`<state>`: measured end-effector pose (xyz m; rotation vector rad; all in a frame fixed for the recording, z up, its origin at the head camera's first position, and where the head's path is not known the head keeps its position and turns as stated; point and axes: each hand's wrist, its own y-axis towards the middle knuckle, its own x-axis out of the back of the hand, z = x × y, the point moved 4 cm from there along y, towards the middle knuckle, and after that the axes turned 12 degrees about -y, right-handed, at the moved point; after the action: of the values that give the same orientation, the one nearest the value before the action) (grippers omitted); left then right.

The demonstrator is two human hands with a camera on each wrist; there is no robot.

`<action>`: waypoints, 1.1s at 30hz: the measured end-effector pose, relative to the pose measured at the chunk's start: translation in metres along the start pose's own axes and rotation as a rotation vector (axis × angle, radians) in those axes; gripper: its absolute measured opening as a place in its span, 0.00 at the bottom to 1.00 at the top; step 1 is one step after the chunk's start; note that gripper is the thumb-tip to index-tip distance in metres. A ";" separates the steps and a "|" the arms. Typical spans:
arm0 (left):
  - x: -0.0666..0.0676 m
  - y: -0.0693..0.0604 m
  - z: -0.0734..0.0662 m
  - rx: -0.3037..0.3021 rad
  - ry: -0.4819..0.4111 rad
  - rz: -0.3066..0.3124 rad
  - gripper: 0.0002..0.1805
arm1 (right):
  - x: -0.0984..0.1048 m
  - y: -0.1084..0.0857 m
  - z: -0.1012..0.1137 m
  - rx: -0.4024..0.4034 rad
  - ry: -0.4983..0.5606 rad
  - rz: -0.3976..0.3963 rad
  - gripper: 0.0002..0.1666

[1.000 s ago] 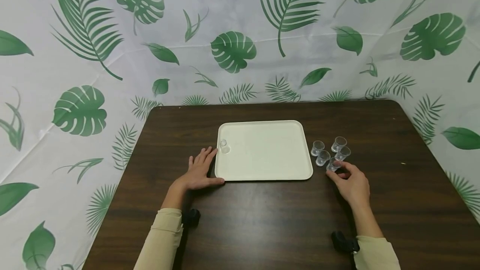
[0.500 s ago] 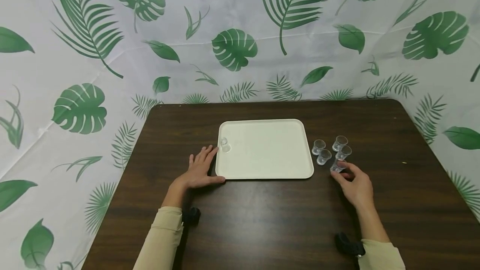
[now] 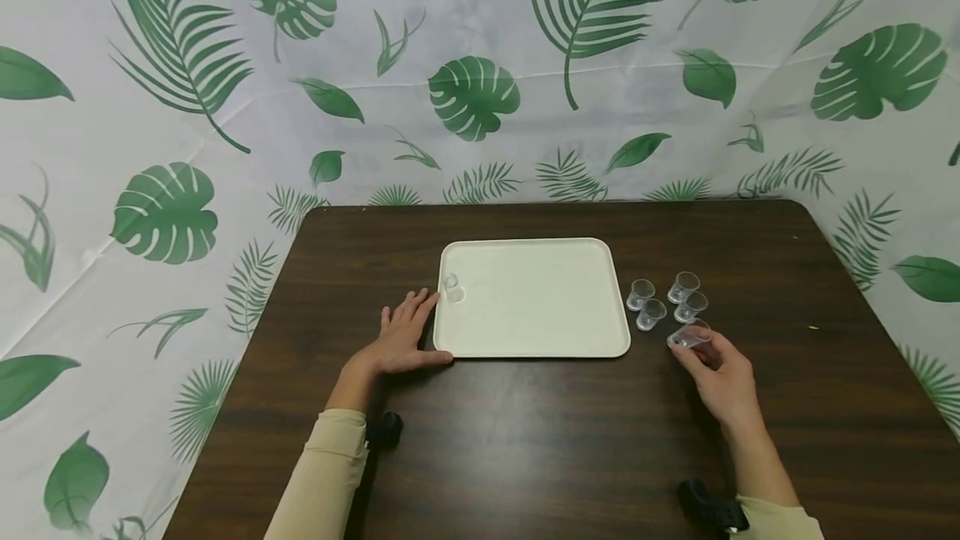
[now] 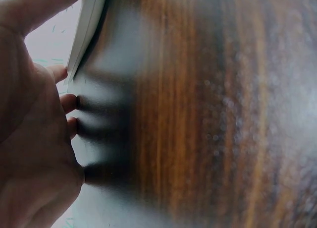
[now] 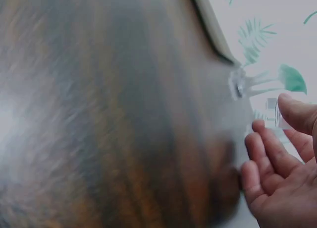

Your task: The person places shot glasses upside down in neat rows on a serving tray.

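My right hand (image 3: 726, 382) pinches a small clear plastic cup (image 3: 687, 334) between thumb and fingers. The cup is tilted, its wide mouth to the right; in the right wrist view my thumb partly covers it. Several more clear cups (image 3: 650, 315) stand mouth up on the table just beyond it. On the left, my left hand (image 3: 397, 346) lies with fingers spread at the near left corner of a cream tray (image 3: 536, 307), thumb along the front edge and fingertips at the left edge. One clear cup (image 3: 453, 288) sits narrow end up near the tray's left side.
A dark wood-grain table (image 3: 540, 440) carries everything. Behind it and at both sides hangs a white cloth (image 3: 390, 107) with green leaf prints. The loose cups are grouped close to the tray's right edge.
My right hand has drawn its cup slightly right, away from the others, and tipped it over further. My left hand keeps its place at the tray.
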<state>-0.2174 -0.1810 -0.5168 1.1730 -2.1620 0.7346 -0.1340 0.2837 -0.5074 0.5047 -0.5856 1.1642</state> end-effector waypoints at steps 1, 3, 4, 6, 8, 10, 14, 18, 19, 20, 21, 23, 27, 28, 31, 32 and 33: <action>0.000 0.000 0.000 0.000 0.000 0.000 0.58 | 0.001 0.000 0.002 -0.010 0.011 0.000 0.23; 0.000 0.001 0.000 0.007 0.006 0.004 0.59 | 0.004 0.000 0.007 -0.020 0.034 -0.003 0.24; 0.000 0.001 0.000 0.005 0.004 0.002 0.59 | 0.005 0.001 0.010 -0.018 0.039 -0.011 0.24; 0.001 0.001 -0.002 -0.002 0.000 -0.003 0.59 | 0.007 0.002 0.019 -0.001 0.042 -0.029 0.24; 0.001 0.001 -0.004 -0.006 -0.001 -0.007 0.59 | 0.009 0.004 0.029 0.037 0.044 -0.045 0.23; 0.002 0.000 -0.005 -0.016 -0.008 -0.011 0.59 | 0.009 0.008 0.039 0.094 0.048 -0.061 0.22; 0.003 0.001 -0.007 -0.015 -0.013 -0.013 0.58 | 0.004 0.016 0.059 0.190 0.036 -0.055 0.20; 0.004 0.001 -0.008 -0.015 -0.013 -0.018 0.58 | -0.008 0.022 0.076 0.248 -0.003 -0.012 0.20; 0.003 0.001 -0.008 -0.017 -0.014 -0.019 0.58 | -0.012 0.024 0.079 0.257 -0.016 -0.002 0.20; 0.003 0.000 -0.007 -0.018 -0.014 -0.019 0.58 | -0.017 0.026 0.083 0.268 -0.030 0.005 0.20; 0.002 0.000 -0.006 -0.019 -0.009 -0.018 0.58 | -0.022 0.027 0.086 0.275 -0.035 0.014 0.19; 0.001 0.000 -0.003 -0.018 -0.003 -0.017 0.58 | -0.032 0.030 0.092 0.276 -0.042 0.034 0.18; -0.001 0.000 -0.001 -0.010 0.005 -0.013 0.58 | -0.058 0.035 0.104 0.261 -0.040 0.093 0.18; 0.000 -0.001 -0.002 -0.009 0.000 -0.013 0.58 | -0.065 0.036 0.107 0.261 -0.036 0.108 0.19; 0.000 -0.001 -0.002 -0.008 -0.004 -0.013 0.58 | -0.085 0.037 0.119 0.275 -0.027 0.155 0.20; 0.000 -0.001 -0.002 -0.006 -0.002 -0.012 0.58 | -0.091 0.038 0.123 0.280 -0.018 0.167 0.21; 0.000 -0.001 -0.002 -0.004 -0.002 -0.013 0.57 | -0.097 0.038 0.127 0.280 -0.007 0.182 0.21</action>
<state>-0.2163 -0.1798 -0.5155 1.1846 -2.1549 0.7234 -0.2180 0.1466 -0.4744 0.7053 -0.4840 1.4281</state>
